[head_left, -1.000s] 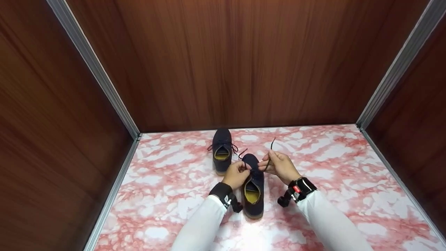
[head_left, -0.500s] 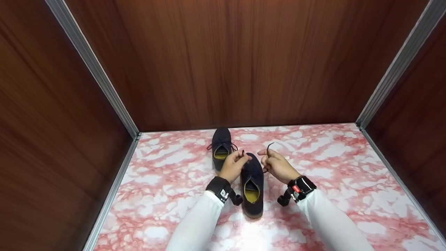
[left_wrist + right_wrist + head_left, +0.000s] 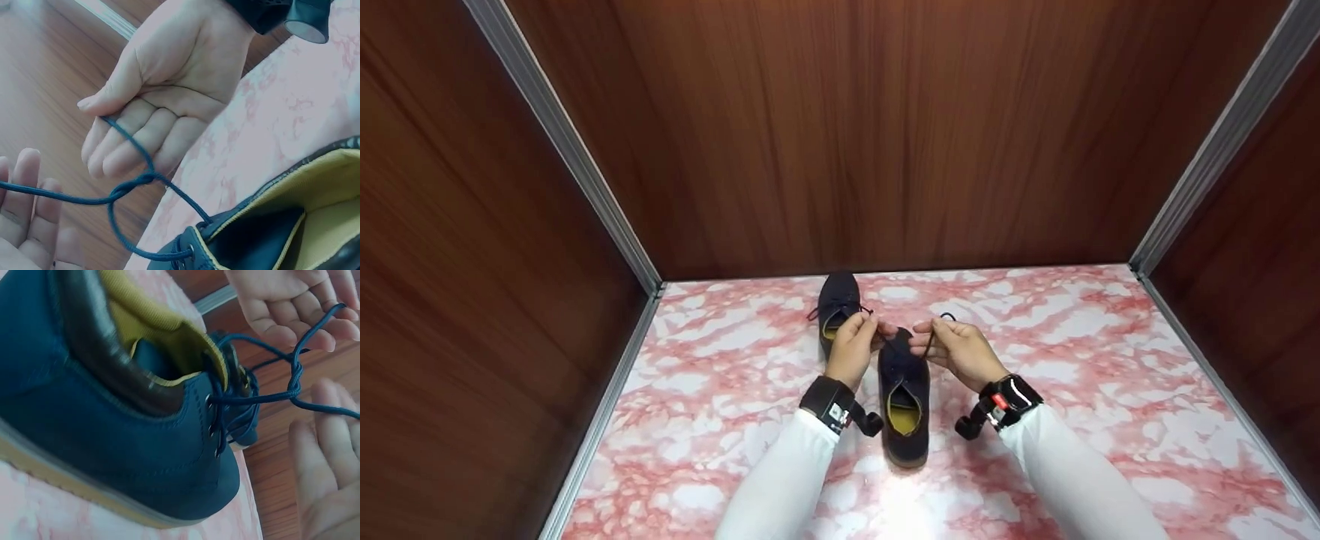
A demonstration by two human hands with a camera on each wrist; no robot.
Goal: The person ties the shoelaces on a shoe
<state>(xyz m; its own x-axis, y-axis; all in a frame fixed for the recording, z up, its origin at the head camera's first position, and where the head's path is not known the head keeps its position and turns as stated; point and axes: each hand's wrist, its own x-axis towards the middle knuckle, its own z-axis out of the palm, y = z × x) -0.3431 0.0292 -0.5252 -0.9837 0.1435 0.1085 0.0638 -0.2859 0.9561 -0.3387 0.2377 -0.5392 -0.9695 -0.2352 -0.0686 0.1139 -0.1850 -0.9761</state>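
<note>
A thin blue lace (image 3: pixel 133 184) crosses itself in a loose twist just above the front of a navy shoe (image 3: pixel 901 369), which sits upright on a marbled bench (image 3: pixel 720 420). The lace looks light and limp, best held near its free ends; the shoe seems soft-sided. The left hand (image 3: pixel 853 349) pinches one lace end, thumb to forefinger; the right hand (image 3: pixel 964 351) pinches the other. Both wrist views reveal the twist and metal eyelets (image 3: pixel 210 400). The head view, too distant for those, places a second shoe (image 3: pixel 837 291), tied in a bow, partly behind the left hand, wooden panels (image 3: pixel 840 150) beyond.
</note>
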